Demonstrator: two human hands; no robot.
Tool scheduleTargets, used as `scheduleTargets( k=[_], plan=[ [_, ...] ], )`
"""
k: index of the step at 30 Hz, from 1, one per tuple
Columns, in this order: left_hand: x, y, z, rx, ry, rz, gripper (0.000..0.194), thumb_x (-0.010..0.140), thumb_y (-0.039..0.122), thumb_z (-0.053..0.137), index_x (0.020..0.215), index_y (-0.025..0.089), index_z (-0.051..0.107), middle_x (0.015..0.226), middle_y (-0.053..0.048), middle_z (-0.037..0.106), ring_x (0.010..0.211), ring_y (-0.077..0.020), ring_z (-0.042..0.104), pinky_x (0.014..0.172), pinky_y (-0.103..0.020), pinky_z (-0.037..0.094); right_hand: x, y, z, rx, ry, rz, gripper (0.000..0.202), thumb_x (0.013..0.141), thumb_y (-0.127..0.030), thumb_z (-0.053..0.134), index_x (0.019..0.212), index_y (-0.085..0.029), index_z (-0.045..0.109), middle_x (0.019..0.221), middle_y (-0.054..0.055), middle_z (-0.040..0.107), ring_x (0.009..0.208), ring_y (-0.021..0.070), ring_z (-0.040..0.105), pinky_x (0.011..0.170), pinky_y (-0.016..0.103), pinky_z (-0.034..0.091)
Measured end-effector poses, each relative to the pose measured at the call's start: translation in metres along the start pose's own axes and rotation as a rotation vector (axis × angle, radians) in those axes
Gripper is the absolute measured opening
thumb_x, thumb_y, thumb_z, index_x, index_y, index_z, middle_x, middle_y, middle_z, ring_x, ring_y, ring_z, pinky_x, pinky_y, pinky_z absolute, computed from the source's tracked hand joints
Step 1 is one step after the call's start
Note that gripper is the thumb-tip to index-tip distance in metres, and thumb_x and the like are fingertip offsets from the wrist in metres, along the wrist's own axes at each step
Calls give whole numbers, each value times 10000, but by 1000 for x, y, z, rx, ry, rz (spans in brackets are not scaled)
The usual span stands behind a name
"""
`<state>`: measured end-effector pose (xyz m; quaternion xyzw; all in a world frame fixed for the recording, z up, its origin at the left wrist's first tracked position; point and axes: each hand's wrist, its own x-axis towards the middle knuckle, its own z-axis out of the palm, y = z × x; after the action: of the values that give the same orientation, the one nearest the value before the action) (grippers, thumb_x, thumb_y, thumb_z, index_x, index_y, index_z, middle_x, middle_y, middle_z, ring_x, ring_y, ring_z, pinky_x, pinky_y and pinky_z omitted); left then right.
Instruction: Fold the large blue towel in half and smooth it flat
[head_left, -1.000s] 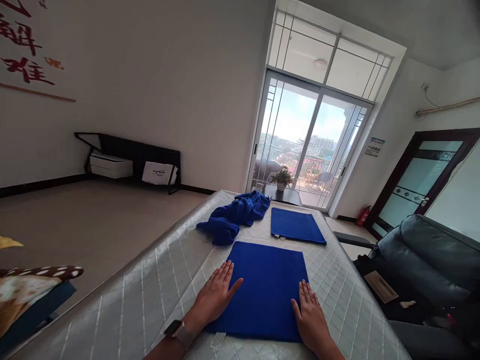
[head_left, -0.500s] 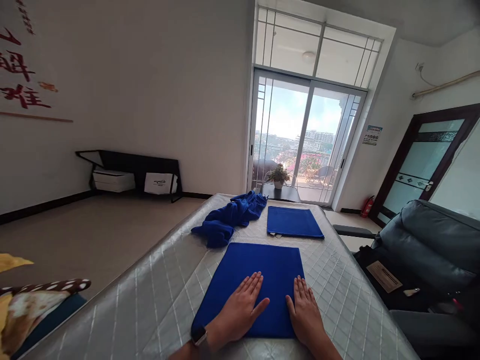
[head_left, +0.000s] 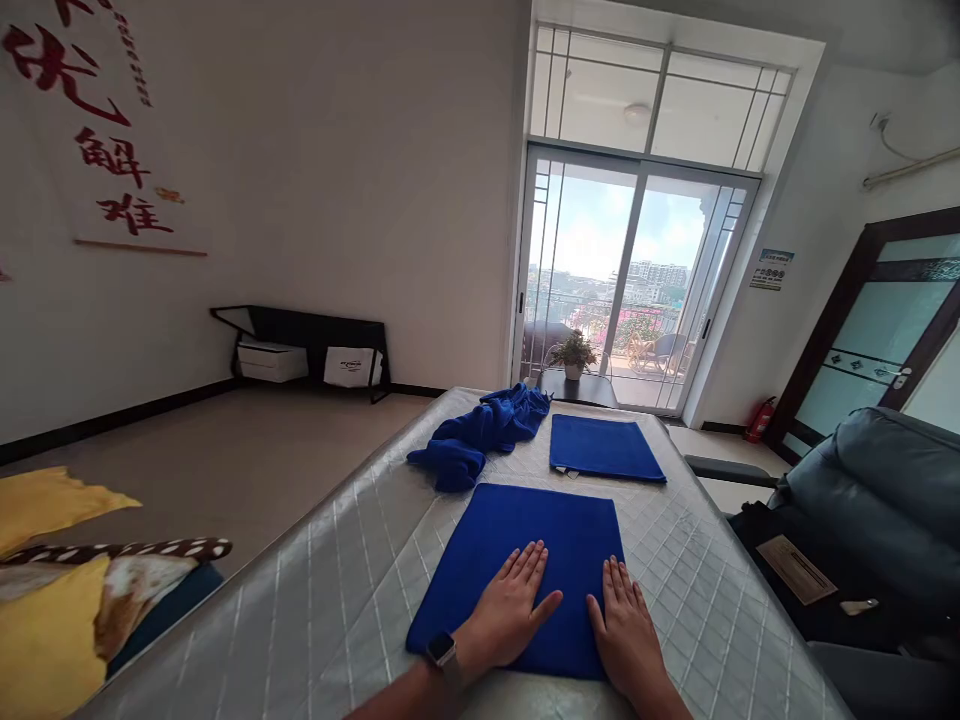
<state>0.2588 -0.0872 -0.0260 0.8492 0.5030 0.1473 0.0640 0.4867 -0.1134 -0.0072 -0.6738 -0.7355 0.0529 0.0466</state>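
Note:
A blue cloth (head_left: 540, 515), folded into a flat rectangle, lies in front of me on the silver quilted table cover (head_left: 330, 590). My left hand (head_left: 514, 605) rests flat on its middle, fingers stretched out and the thumb pointing right. At the cloth's right edge lies my right hand (head_left: 622, 620), also flat with fingers extended, partly on the cover. Farther back is a second folded blue cloth (head_left: 606, 446) with a small white tag at its near edge. Left of that one, a crumpled blue cloth (head_left: 484, 435) sits in a loose heap.
A dark armchair (head_left: 862, 510) with a brown item on its seat stands to the right. Yellow and brown fabrics (head_left: 60, 600) are at the lower left. A potted plant (head_left: 574, 355) on a small dark table stands beyond the far end, before sliding glass doors.
The view has turned slightly left, so everything appears shifted right and more of the yellow fabric shows. Both hands stay flat in nearly the same places on the folded cloth.

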Motion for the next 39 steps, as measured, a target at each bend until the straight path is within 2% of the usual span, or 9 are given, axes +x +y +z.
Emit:
scheduleTargets(
  k=[5,9,14,18,24,28,31,33,39],
  plan=[
    [-50,-69,-6,73,41,-205,783,1033,680,263,1626,172,329,1708,-127,340,1577,-283,330,1280,-482,302,-1,-1,-2,30,-6,4,708,1060,-459,212,1643,-61,256,1722,101,190,1605,226,164,1306,421,140],
    [-82,-96,-1,125,71,-236,798,1030,683,271,1637,165,273,1722,-120,288,1584,-277,311,1280,-485,304,-1,-2,-4,29,-21,10,712,1062,-467,208,1645,-61,246,1726,95,178,1607,223,147,1308,416,130],
    [-90,-95,1,154,144,-207,797,1029,675,303,1638,163,257,1710,-125,313,1574,-282,333,1266,-487,344,-4,-2,-10,38,-22,-5,721,1065,-476,217,1640,-44,254,1724,108,194,1609,226,143,1309,415,122],
    [-89,-93,-1,146,146,-194,803,1025,675,321,1636,157,275,1706,-128,320,1572,-290,335,1268,-494,345,-18,-1,-13,66,-12,-18,727,1064,-506,227,1646,-70,258,1723,90,204,1610,224,135,1310,420,125],
    [-89,-91,-4,125,114,-216,796,1020,684,319,1636,181,279,1711,-127,311,1572,-304,337,1265,-521,344,-50,-2,0,92,-66,-1,768,1060,-585,204,1648,-95,261,1722,68,183,1606,238,154,1309,441,162],
    [-90,-90,-9,144,122,-236,774,1017,680,337,1632,211,298,1694,-129,364,1561,-304,361,1263,-531,347,-57,-3,9,100,-45,13,777,1054,-606,222,1649,-109,276,1719,61,186,1605,246,148,1310,449,163],
    [-89,-81,-14,177,108,-260,757,1026,662,328,1637,220,272,1682,-131,395,1557,-307,370,1256,-536,356,-57,-2,11,99,-52,24,776,1050,-600,246,1644,-104,288,1717,68,184,1605,261,144,1311,468,157],
    [-86,-63,-15,189,91,-227,741,1041,641,297,1643,215,229,1688,-126,380,1559,-302,366,1249,-526,368,-56,-1,12,101,-56,26,776,1048,-594,265,1642,-96,284,1719,77,179,1606,269,142,1312,475,156],
    [-51,28,6,132,68,160,701,1070,570,292,1666,244,120,1712,-79,325,1560,-249,367,1248,-439,382,-57,1,15,90,-18,11,734,1060,-543,245,1636,-91,298,1719,87,174,1606,272,134,1313,486,141]
  ],
)
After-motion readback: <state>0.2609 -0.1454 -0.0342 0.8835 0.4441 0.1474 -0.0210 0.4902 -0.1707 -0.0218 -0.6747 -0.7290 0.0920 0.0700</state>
